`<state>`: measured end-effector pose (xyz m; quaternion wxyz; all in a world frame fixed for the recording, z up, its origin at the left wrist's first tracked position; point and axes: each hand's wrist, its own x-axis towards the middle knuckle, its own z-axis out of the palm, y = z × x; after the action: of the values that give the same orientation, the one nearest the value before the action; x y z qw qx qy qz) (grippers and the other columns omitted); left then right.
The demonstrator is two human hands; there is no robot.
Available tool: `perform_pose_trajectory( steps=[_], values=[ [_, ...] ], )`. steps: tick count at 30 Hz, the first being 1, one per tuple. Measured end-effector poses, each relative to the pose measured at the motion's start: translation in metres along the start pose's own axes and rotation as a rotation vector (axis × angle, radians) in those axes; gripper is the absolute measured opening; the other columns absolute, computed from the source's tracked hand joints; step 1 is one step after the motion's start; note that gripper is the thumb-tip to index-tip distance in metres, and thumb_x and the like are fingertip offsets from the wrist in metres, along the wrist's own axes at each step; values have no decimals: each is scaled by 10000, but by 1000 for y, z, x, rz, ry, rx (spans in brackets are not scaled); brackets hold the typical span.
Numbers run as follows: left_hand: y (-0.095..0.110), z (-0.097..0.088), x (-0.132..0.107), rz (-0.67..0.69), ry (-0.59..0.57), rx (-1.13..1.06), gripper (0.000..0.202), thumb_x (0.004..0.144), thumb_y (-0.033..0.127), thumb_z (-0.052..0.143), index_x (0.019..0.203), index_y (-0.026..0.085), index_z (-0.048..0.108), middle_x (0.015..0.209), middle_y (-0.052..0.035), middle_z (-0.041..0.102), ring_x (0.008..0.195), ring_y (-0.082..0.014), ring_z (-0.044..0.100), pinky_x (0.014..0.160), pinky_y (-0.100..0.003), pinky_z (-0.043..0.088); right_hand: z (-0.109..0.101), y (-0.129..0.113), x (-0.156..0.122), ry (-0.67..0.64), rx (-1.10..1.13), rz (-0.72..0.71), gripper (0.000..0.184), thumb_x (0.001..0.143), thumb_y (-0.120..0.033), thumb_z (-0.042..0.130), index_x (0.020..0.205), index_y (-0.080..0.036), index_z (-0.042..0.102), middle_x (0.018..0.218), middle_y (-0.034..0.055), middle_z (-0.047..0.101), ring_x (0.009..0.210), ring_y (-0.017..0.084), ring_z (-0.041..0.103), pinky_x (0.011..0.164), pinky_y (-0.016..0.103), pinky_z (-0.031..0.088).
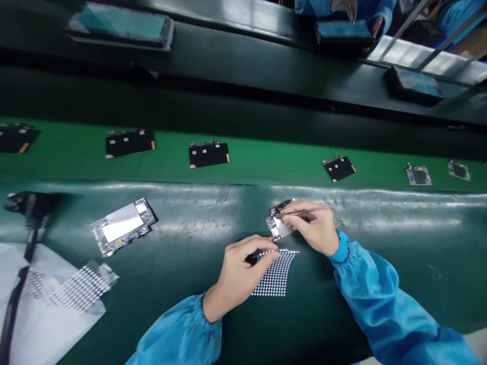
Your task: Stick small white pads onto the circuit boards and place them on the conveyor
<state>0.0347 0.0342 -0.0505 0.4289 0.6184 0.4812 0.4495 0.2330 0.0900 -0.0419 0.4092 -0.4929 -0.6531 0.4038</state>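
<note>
My left hand (245, 271) pinches the upper edge of a sheet of small white round dots (274, 276), which hangs below its fingers over the green mat. In my right hand (314, 228) is a pair of tweezers (300, 212), gripped between thumb and fingers, with the tips pointing left over a circuit board (283, 226). That board has a silvery shield plate and lies partly under my right fingers. Whether the tips hold a dot is too small to tell. A second circuit board (124, 224) with a bright silvery plate lies to the left.
Behind the mat, a green belt (262, 162) carries several boards, some black-covered (208, 154). At lower left are a black plug and cable (36, 208) and a white bag with another dotted sheet (76, 289). A co-worker's hands (346, 7) work over a device at the back.
</note>
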Motion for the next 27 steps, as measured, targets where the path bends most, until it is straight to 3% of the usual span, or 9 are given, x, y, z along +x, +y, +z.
perform_pose_trajectory(
  steps=[2,4,7,9,12,15,19,23,27],
  values=[
    [-1,0,0,3,-2,-4,77,809,130,763,785,204,768,779,-9,797,784,-180,783,706,-230,615,-12,-6,-7,-39,-12,-59,48,917,-233,678,947,-207,704,1020,69,771,966,223,737,849,402,609],
    [-2,-1,-1,13,-1,2,77,808,132,765,792,206,769,782,-6,798,786,-179,785,709,-228,617,-23,-10,-18,-146,-106,-141,48,955,-216,615,984,-208,652,1130,83,757,1131,245,696,1055,504,511],
    [-5,-2,-2,36,1,30,88,808,129,761,804,216,770,788,2,800,792,-178,788,716,-223,617,-33,-8,-27,-306,-318,-222,57,983,-217,560,979,-204,616,1229,105,733,1249,264,640,1164,568,391],
    [-6,-2,-2,53,0,41,91,812,132,754,806,221,768,786,6,800,801,-179,792,723,-222,618,-34,-2,-16,-311,-422,-231,100,996,-234,529,1022,-199,619,1267,119,714,1292,274,609,1169,572,383],
    [-7,-3,-2,70,7,55,97,811,133,747,807,227,768,782,8,800,808,-188,797,733,-230,624,-40,8,23,-203,-480,-205,188,1003,-260,497,1119,-185,625,1294,135,696,1277,279,612,1134,527,429],
    [-6,-4,0,72,3,61,102,817,135,735,807,230,772,787,2,803,810,-200,801,732,-244,631,-64,16,60,-15,-508,-185,235,1008,-238,427,1069,-195,650,1150,106,746,1113,248,686,1004,430,523],
    [-6,-4,1,80,-6,52,100,821,142,728,800,230,770,794,-1,805,824,-207,803,735,-247,633,-106,34,63,208,-973,-21,280,964,-248,460,1072,-183,710,1080,117,710,978,272,682,805,367,518],
    [-7,-3,1,70,-8,52,97,821,148,728,799,234,768,795,4,805,825,-205,804,722,-236,629,-128,58,50,189,-1349,231,518,906,-501,603,1301,-167,643,1229,158,647,885,302,671,626,327,411],
    [-8,-3,-1,52,3,58,78,818,167,731,796,230,772,784,-7,803,822,-220,804,718,-259,634,-148,55,57,167,-1445,322,329,947,-390,538,1075,-160,735,1048,146,697,758,254,648,579,305,310]
  ],
)
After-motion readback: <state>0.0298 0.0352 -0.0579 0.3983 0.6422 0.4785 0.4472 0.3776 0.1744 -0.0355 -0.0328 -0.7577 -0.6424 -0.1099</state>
